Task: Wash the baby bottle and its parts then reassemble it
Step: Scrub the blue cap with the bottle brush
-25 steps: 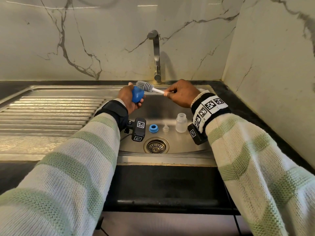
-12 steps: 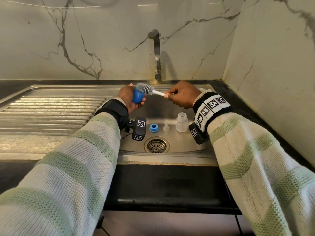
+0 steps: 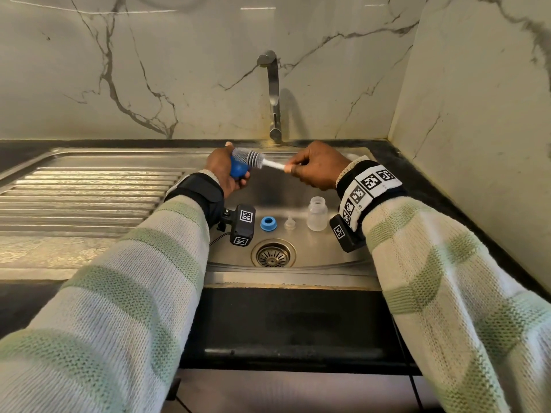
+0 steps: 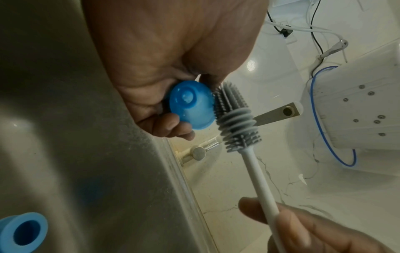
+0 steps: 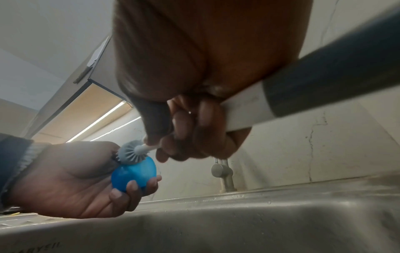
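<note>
The sink (image 3: 313, 257) is brushed stainless steel with a dull sheen, its draining board (image 3: 89, 192) ribbed. The faucet (image 3: 272, 93) is matt metal. The blue cap (image 4: 190, 105) is smooth, glossy, slightly translucent plastic. The bottle brush (image 4: 234, 118) has soft-looking grey rubbery fins on a smooth white plastic handle. The bottle (image 3: 317, 214) is cloudy translucent plastic. The walls (image 3: 149, 70) are polished veined marble; the sleeves (image 3: 119, 308) are coarse knit.

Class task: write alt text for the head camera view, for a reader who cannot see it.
Over a steel sink, the left hand holds a blue bottle cap while the right hand rubs a grey brush against it. A blue ring, clear teat and open bottle stand in the basin.
</note>
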Demonstrator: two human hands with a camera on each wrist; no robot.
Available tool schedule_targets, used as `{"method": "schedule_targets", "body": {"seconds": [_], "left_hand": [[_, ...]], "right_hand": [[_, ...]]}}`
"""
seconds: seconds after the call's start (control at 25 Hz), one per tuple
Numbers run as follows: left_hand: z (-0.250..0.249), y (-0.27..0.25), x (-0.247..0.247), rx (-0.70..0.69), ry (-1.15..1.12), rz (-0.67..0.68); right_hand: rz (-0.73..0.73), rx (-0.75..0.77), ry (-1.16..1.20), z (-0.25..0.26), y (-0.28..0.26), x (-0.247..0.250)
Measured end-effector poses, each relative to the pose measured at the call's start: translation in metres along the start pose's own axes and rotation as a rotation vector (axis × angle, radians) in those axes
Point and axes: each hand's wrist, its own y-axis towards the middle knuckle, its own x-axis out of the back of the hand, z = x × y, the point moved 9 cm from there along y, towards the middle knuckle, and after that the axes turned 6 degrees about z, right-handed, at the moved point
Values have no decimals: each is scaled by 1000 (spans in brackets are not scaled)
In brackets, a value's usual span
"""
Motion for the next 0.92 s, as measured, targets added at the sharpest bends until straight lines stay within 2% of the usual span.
{"method": "schedule_targets", "body": {"seconds": [0.16, 0.48, 0.6, 0.76, 0.92], "left_hand": [[-1, 1, -2, -7, -21, -5], [0, 1, -1, 0, 20, 14], [-1, 1, 1, 2, 17, -3], [0, 0, -1, 20, 29, 16], [-1, 0, -5, 12, -8, 66]], "right_hand": [[-38, 13, -45, 2, 2, 1], [11, -18, 2, 1, 2, -4], [-45, 1, -44, 3, 2, 2], [-10, -36, 48, -6, -3, 1], [1, -10, 34, -3, -3, -1]]}}
